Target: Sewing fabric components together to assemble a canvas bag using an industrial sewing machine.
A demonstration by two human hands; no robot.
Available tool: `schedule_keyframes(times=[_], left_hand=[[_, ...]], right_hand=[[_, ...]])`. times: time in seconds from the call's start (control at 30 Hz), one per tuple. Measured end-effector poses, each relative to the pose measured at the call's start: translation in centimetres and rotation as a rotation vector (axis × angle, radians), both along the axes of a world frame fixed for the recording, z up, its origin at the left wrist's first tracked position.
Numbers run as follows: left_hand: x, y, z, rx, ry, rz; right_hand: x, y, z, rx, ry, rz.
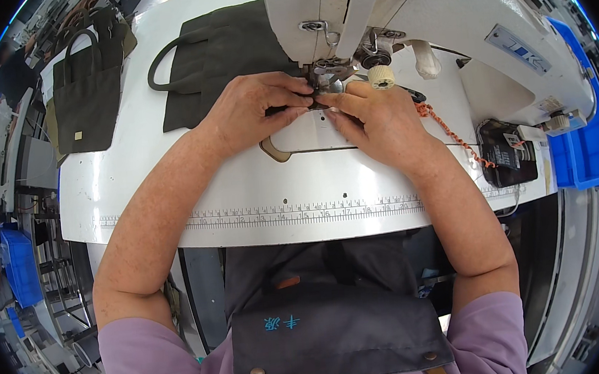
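My left hand [253,109] and my right hand [375,120] meet under the needle [318,78] of a white sewing machine [434,11]. Both pinch a small dark strip of fabric [315,103] between thumb and fingers, right at the presser foot. Most of the strip is hidden by my fingers. A dark green fabric piece with a looped handle [213,59] lies flat on the table just behind my left hand.
The white table [172,191] has a ruler scale [302,215] along its near edge. A second dark green bag piece [85,99] lies far left. An orange coiled cord [452,134] and a black control box [507,154] sit right. Blue bins [587,140] stand beyond.
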State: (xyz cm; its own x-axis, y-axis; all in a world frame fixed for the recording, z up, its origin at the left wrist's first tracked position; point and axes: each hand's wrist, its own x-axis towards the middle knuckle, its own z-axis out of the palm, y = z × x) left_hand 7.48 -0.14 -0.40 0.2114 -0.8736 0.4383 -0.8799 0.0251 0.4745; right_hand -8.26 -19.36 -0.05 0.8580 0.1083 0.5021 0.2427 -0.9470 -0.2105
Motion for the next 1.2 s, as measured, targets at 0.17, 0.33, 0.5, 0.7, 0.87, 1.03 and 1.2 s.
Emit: schedule_keyframes(times=[0.17, 0.33, 0.5, 0.7, 0.87, 1.03, 1.2], left_hand=[[0.3, -0.6, 0.2, 0.045, -0.009, 0.055], [0.4, -0.8, 0.2, 0.04, -0.016, 0.083], [0.2, -0.6, 0.1, 0.055, 0.061, 0.108], [0.8, -0.4, 1.1, 0.237, 0.048, 0.169], [-2.5, 0.7, 1.8, 0.322, 0.054, 0.208], [-5.1, 1.9, 2.1, 0.466, -0.211, 0.298], [-2.8, 1.7, 1.9, 0.287, -0.423, 0.097]], right_hand=[[0.0, 0.0, 0.0, 0.005, 0.051, -0.052], [0.0, -0.1, 0.1, -0.008, 0.038, -0.06], [0.1, -0.4, -0.1, 0.004, 0.036, -0.052], [0.1, -0.6, -0.1, 0.008, 0.018, -0.039], [0.0, -0.5, -0.1, 0.011, 0.022, -0.03], [0.1, -0.6, -0.3, -0.007, 0.045, -0.04], [0.1, -0.6, -0.5, 0.0, 0.027, -0.038]])
